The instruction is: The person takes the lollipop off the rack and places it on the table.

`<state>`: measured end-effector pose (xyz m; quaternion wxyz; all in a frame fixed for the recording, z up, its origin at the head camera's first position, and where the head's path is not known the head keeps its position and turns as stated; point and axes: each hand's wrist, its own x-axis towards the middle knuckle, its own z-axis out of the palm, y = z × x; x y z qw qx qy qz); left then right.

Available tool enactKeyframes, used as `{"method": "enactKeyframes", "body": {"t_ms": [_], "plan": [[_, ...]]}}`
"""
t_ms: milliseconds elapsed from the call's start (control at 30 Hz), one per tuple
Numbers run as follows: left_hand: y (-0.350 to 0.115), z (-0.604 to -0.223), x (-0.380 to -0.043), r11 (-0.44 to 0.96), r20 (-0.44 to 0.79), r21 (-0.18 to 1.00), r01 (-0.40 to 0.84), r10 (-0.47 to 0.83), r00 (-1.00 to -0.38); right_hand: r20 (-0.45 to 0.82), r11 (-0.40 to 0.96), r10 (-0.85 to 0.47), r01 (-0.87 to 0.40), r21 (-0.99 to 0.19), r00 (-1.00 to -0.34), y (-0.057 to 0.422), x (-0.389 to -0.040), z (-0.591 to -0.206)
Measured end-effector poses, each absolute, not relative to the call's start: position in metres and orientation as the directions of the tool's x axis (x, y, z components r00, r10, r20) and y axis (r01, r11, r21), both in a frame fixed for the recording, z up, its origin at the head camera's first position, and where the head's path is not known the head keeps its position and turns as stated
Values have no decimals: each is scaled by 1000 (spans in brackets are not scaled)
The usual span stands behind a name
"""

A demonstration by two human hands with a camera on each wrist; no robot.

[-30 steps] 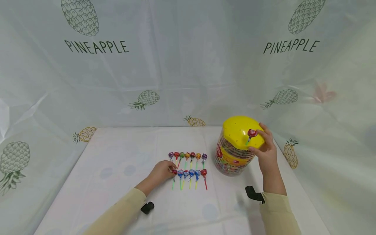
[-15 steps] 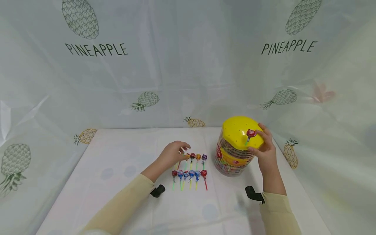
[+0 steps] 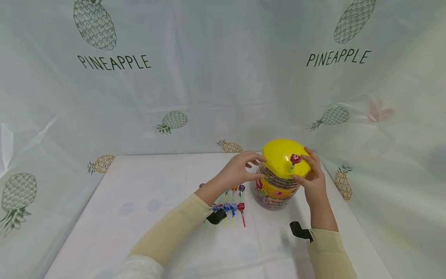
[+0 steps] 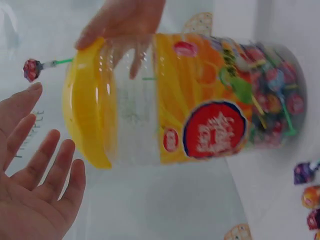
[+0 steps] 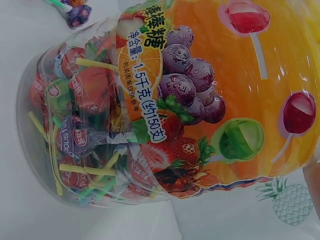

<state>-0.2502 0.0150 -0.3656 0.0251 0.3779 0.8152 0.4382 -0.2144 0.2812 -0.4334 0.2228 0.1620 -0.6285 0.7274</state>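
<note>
A clear plastic lollipop jar (image 3: 275, 192) with a yellow dome-like lid (image 3: 283, 151) stands upright on the table, lollipops filling its lower part. One red lollipop (image 3: 295, 159) pokes up out of the lid on its green stick. Around the lid's right side, my right hand (image 3: 315, 178) grips with thumb in front and fingers behind. My left hand (image 3: 240, 168) is at the lid's left side, fingers spread and nothing held; the left wrist view shows its fingertips (image 4: 77, 167) close by the lid. Behind the jar there, part of the right hand (image 4: 127, 20) shows.
Left of the jar lie two rows of wrapped lollipops (image 3: 241, 207), partly hidden under my left forearm. Some of them (image 4: 311, 197) show at the corner of the left wrist view. A pineapple-print sheet (image 3: 223, 89) hangs behind the white-covered table (image 3: 150, 224).
My left hand has moved from the lollipop rows, right and away from me, to the jar's lid. The right hand has stayed on the lid.
</note>
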Motion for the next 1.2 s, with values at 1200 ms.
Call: {"method": "enactKeyframes", "body": {"t_ms": [1200], "plan": [[84,-340,-251,137,330,827,546,668,-667,517,-104,117,-529,-843,-848,278,-211,-431]]}}
